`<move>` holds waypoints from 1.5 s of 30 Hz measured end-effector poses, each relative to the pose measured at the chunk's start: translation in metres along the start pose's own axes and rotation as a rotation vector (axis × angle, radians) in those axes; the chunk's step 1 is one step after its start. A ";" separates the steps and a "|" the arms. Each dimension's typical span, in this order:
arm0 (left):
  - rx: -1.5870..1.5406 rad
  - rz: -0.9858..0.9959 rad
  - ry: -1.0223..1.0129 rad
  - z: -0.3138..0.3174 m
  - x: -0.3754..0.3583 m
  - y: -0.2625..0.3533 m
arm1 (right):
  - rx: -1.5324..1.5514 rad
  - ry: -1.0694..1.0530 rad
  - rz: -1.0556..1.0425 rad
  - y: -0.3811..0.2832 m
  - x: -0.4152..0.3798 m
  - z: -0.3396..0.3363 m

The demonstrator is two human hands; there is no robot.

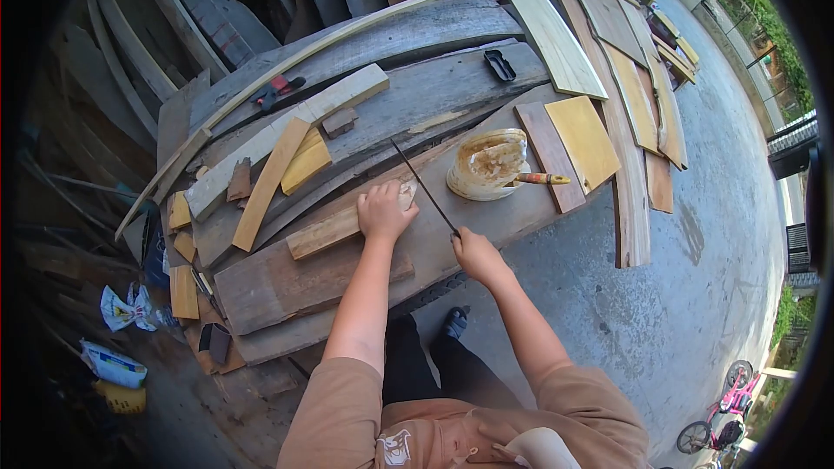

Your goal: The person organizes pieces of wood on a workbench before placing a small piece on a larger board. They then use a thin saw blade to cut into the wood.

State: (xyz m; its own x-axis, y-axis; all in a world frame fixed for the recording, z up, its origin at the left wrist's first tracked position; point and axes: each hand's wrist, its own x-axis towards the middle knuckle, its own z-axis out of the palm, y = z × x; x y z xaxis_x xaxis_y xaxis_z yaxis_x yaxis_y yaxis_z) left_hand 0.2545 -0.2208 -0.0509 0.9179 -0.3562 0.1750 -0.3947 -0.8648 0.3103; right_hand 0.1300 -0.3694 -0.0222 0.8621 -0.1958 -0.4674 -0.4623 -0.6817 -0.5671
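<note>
My left hand [385, 208] is wrapped over the top of a short light wooden block [326, 236], pressing it down on the plank bench. Just beyond those fingers the block's far end looks pale and rough. In my right hand [478, 254] is the near end of a long, thin, dark blade [421, 184]. It slants up and to the left, crossing close by the block's far end in this view. Whether it is a saw or a file I cannot tell. A stained whitish tub [486, 161] with a brush handle [545, 179] stands to the right.
Wooden offcuts [271, 182] lie on the left of the bench [486, 69], near a red and black tool [278, 92]. A small black tray [499, 65] sits at the back. Boards [556, 39] overhang the right side. A pink bicycle [725, 408] stands on the concrete floor [591, 313].
</note>
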 end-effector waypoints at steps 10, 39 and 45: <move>-0.016 0.005 -0.002 0.000 -0.001 -0.001 | 0.015 -0.028 0.011 0.006 -0.026 -0.015; -0.031 0.078 -0.085 0.001 0.000 -0.007 | -0.025 0.004 -0.011 -0.024 0.038 -0.008; -0.032 0.049 -0.108 -0.001 0.003 -0.005 | 0.019 0.018 -0.008 -0.041 0.077 0.001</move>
State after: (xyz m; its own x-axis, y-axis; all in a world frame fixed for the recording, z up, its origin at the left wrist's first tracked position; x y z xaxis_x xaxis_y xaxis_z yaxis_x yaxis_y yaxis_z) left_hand 0.2591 -0.2171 -0.0509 0.8961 -0.4348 0.0895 -0.4383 -0.8347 0.3335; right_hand 0.2151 -0.3562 -0.0358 0.8695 -0.2030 -0.4503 -0.4588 -0.6698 -0.5839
